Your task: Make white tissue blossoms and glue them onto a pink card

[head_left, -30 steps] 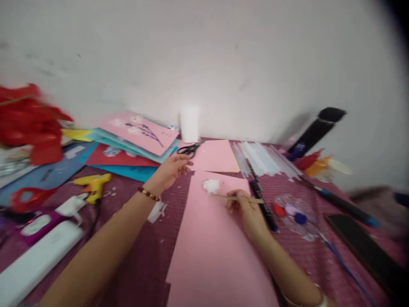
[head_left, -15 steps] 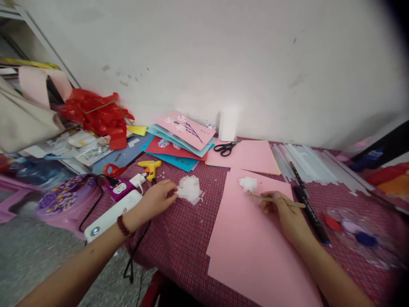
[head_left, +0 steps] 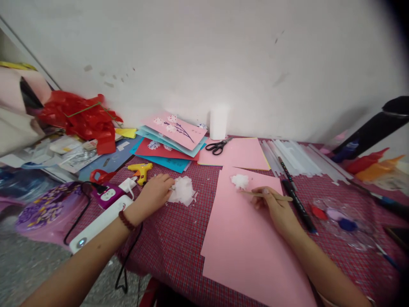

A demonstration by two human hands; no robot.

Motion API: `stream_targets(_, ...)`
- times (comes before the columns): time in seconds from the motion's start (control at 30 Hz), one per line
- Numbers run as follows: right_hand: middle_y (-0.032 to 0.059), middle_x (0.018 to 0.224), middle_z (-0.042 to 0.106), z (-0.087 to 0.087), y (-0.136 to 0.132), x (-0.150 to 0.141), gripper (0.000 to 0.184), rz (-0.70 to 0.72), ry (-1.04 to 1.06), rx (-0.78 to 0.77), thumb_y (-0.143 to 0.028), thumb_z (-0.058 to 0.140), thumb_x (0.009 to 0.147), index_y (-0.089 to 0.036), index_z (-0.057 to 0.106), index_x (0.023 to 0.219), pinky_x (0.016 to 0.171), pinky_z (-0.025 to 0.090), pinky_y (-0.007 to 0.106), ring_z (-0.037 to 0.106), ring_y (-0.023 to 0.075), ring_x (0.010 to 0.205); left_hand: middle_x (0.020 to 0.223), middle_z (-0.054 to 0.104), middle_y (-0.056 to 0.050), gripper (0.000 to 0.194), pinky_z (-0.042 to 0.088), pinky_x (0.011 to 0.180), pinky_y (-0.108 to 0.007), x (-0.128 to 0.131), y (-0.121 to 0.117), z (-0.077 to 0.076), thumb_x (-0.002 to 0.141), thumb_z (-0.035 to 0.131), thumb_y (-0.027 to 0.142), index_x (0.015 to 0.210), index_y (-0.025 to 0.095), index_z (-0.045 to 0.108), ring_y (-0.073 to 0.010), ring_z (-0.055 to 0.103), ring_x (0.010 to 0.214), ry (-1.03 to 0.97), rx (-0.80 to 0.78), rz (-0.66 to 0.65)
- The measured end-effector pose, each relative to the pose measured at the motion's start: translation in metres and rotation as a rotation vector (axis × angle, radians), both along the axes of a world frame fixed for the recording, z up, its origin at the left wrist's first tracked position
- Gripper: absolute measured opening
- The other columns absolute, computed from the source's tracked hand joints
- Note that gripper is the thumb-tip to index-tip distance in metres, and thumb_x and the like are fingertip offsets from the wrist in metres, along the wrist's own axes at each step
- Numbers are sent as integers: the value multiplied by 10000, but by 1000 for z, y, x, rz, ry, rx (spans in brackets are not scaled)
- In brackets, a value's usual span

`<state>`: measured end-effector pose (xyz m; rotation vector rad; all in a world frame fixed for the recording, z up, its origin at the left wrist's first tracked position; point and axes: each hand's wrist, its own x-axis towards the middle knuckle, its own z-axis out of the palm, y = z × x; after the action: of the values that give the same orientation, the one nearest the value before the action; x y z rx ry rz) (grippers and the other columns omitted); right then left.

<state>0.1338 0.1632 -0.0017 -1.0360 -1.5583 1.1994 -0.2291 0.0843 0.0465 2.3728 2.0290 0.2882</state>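
Observation:
In my right hand [head_left: 271, 207] a thin wooden stick [head_left: 283, 197] is pinched, its tip beside a white fluffy paper flower [head_left: 239, 181]. That flower lies near the top of a pink paper sheet [head_left: 243, 243], and my right hand rests over the sheet's right side. My left hand [head_left: 155, 194] is at the left edge of a small pile of thin white paper pieces [head_left: 183, 192], with curled fingers closed on that edge. Its fingertips are partly hidden.
A yellow glue gun [head_left: 140, 171], a white power strip [head_left: 99, 224] and a cable lie left. Behind are flower cards [head_left: 175, 132], black scissors [head_left: 217, 147] and a white cup [head_left: 219, 123]. Black marker [head_left: 298, 207], clear paint palette [head_left: 341, 221] and translucent sticks [head_left: 297, 157] are right.
My left hand has gone from near the scissors down and left to the white paper pieces, its fingers now closing there. The view swung left. My right hand stays by the flower with the stick.

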Motion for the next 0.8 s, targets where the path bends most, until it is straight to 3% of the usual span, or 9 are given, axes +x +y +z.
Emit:
stream_targets(0.07,38,679,620,0,0,0,337,-6,0,-7,-461,426,891,-176,605,869,583,472,291,557,148,586,922,592,-81,187,385,830,-349,4,8,-5,767,494,133,865,185,644,-224,516,913,-12,23,-61)
stream_targets(0.17,31,663,616,-1,1,0,334,15,35,-22,-459,425,892,-176,600,869,581,467,290,555,146,576,888,590,-69,130,400,820,-325,6,18,-6,773,520,189,763,177,650,-205,523,900,-242,36,-84)
stream_targets(0.33,19,655,611,-2,3,1,322,15,74,-29,-447,423,897,-179,599,868,586,456,285,554,140,570,667,528,4,232,370,537,-220,16,24,15,772,549,382,708,162,584,-117,476,583,-763,-145,132)
stream_targets(0.47,11,619,602,3,6,3,299,-55,45,3,-435,473,867,-176,612,812,567,433,268,553,142,577,524,424,53,276,257,428,-191,42,37,33,737,575,438,683,168,551,-77,344,450,-922,-252,216)
stream_targets(0.63,19,617,609,5,12,7,306,-91,53,32,-429,502,840,-166,638,766,604,447,273,558,145,600,539,446,38,265,277,462,-203,90,79,35,725,576,397,597,166,550,-84,364,500,-887,-216,9)
stream_targets(0.8,29,660,653,1,13,4,268,-59,-12,33,-398,515,836,-179,648,756,644,470,284,598,154,641,506,419,54,236,256,467,-205,131,114,14,690,622,345,576,154,544,-67,351,474,-963,-240,-91)
